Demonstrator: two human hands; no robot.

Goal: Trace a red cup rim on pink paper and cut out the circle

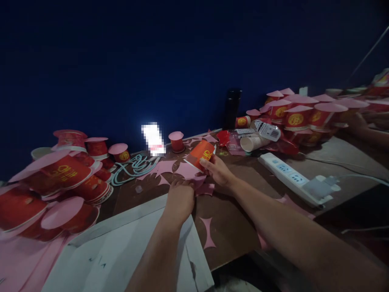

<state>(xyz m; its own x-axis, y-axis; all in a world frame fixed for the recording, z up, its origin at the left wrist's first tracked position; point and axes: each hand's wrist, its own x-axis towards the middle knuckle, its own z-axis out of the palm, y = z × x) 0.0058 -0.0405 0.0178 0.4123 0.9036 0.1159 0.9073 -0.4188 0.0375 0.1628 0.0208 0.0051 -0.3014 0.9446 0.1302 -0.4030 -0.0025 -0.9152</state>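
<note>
My right hand (218,171) is closed round a red paper cup (200,154) with gold lettering, tilted on its side above the table. A small white tip (214,149) shows beside the cup; what it belongs to is hidden. Just to the left, my left hand (181,199) is low over the tabletop, its fingers curled down at a pink paper piece (199,183). Whatever is between those fingertips is hidden. Pink paper offcuts (187,170) with curved edges lie around both hands. A red cup with a pink paper disc on top (176,142) stands behind them.
Piled red cups with pink discs (65,174) fill the left; more stand at the back right (299,115). A power strip (288,176), bagged cups (257,142), a black bottle (232,109), a coiled cable (132,168), a lit phone (152,139) and a white board (121,247) surround the hands. Another person's arm (369,132) reaches in.
</note>
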